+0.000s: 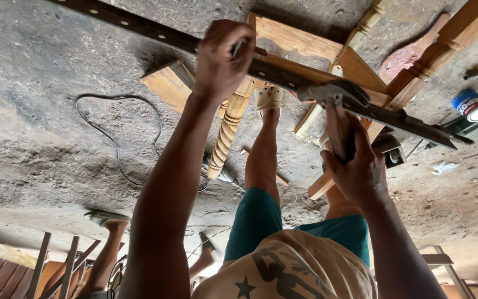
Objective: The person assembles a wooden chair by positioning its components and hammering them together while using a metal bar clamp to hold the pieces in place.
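— Rough grey concrete floor [45, 149] fills most of the frame, and the whole view looks turned upside down, with the person's legs pointing up toward the middle. What lies on it?

— A long dark metal bar with a row of small holes [139, 27] runs from the upper left down to the right edge. It lies across a frame of light brown wooden boards [300, 44] with turned wooden legs; one spiral-carved wooden leg [229, 127] hangs just below the bar at centre.

— And the hands?

— The hand on the left of the frame [219, 58], the person's left as far as I can judge from the arms, is closed in a fist around the bar or something small on it; which, I cannot tell. The right hand [358, 166] is wrapped tight around the brown wooden handle of a hammer [336, 108], whose grey metal head rests against the bar right of centre.

— Anything else around?

— A thin black cable [112, 138] loops over the floor at left. A blue and white round tin [471, 105] sits at the right edge, near a dark power tool [391, 152] just beside the frame. Teal shorts [258, 218] and a pale printed shirt [294, 266] fill the bottom centre, and a pale sandal [269, 99] shows on one foot. At lower left another person's foot in a sandal [109, 221] stands by wooden slats [56, 260].
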